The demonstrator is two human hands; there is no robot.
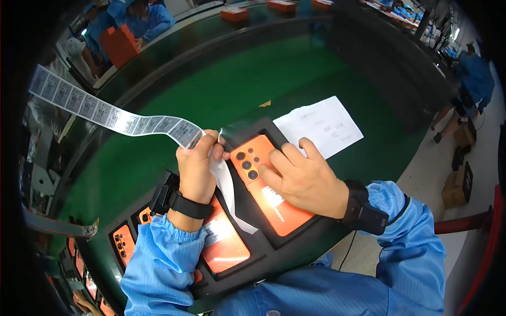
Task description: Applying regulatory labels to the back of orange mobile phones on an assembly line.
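Our left grip (197, 166) pinches a label strip (126, 122); our right grip (311, 181) curls over the orange smartphone (259, 194) in its black tray (240, 192), its hold unclear to us. At one o'clock lies paper (321, 129); at seven, our left wrist (196, 192) partly hides a second smartphone (229, 247).

Orange phone (284, 221) back: smooth, semi-gloss w/ bright glare, prob. glass or plastic; camera lenses (246, 165) dark, glassy; second phone (225, 239) same fin., strong reflections. Label strip (124, 121) printed paper-type mat'l, slt. sheen at bends; bare backing strip (226, 184) smooth, white, thin; loose sheet (329, 129) plain matt paper; blk tray (253, 210) matt, foam-like. Green worktop (200, 68) smooth, low sheen; blue sleeves (411, 247) woven cloth w/ fine lines, creased; blk wrist device (369, 217) hard, plastic-looking; floor box (454, 188) brn cardboard, matt.
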